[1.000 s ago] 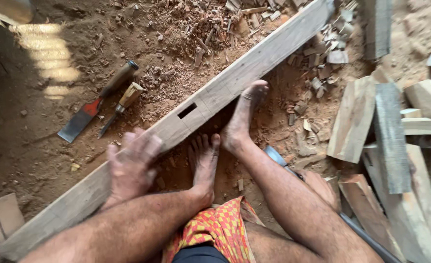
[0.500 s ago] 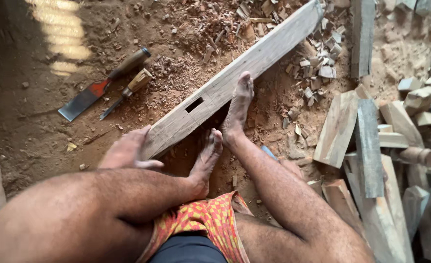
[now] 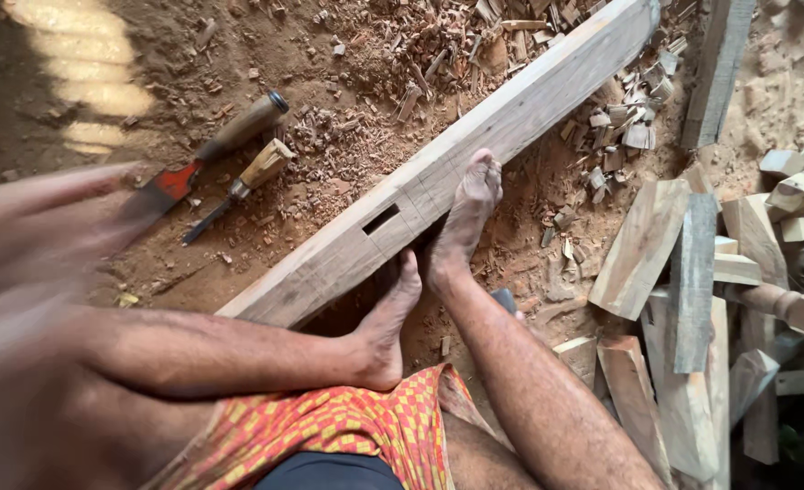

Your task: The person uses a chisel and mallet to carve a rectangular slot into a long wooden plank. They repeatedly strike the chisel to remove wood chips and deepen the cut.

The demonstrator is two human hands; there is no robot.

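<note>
A: Where are the hands?

B: The left hand (image 3: 52, 213) is a blurred streak at nine o'clock, low over the sawdust-strewn dirt floor (image 3: 75, 118). How far open it is, or whether it has hold of anything, I cannot tell. The right hand is out of view.

A: What lies nearest to it?

B: A flat steel chisel with a round brown wooden handle and a red-painted blade (image 3: 204, 154), just beside the blur, pointing toward one o'clock. Close on its four o'clock side lies a smaller chisel with a pale squared wooden handle (image 3: 238, 186).

A: And the long pale wooden beam?

B: The beam (image 3: 474, 150) runs on a slant from seven o'clock to one o'clock across the middle, with a small rectangular mortise slot (image 3: 381, 219) cut in its top. Both bare feet press against its near edge: the left foot (image 3: 388, 331) below the slot, the right foot (image 3: 465, 218) at the slot's three o'clock side.

A: Anything else?

B: Wood chips (image 3: 402, 54) at twelve o'clock, and a heap of rough cut wooden blocks (image 3: 692, 272) at three o'clock.
</note>
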